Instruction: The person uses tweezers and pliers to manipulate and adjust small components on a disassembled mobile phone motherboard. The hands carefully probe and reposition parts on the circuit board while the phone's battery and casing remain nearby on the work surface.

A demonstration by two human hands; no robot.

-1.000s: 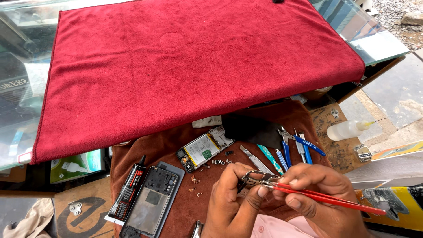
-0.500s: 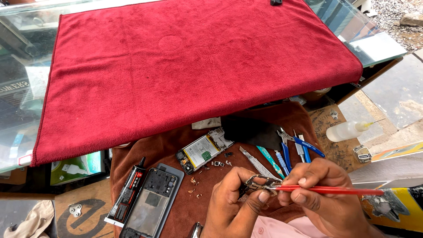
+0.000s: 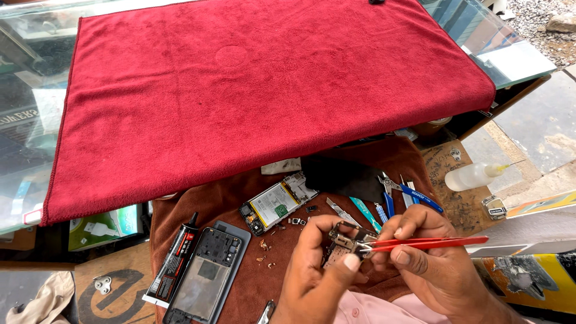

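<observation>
At far left I note one green carton (image 3: 102, 227) lying under the glass counter (image 3: 27, 114), partly hidden by the hanging edge of the large red terry towel (image 3: 264, 90), which is soft-napped, rectangular, and covers most of the glass. Below it, a brown cloth mat (image 3: 240, 282) carries the work items. I count one black adhesive tube (image 3: 175, 259) with a red band, lying lengthwise beside one opened phone housing (image 3: 207, 276), dark and rectangular, its lower end cut off by the frame edge. Next comes one phone mid-frame with its battery (image 3: 277, 204) exposed, flat and pale, with small loose screws and fragments (image 3: 264, 252) scattered near it; their number is too fine to count. My left hand (image 3: 315, 270) has fingers closed around a small metallic circuit board (image 3: 343, 240), held just above the mat. My right hand (image 3: 435, 258) pinches one pair of red tweezers (image 3: 429, 243), tips touching the board. Behind the hands I see several slim tools (image 3: 366, 213), including blue-handled cutters (image 3: 405, 192); the hands cover their lower ends, so I cannot give an exact count. At right, one translucent plastic needle-tip bottle (image 3: 471, 177) lies on its side on a scarred wooden surface (image 3: 459, 204).
</observation>
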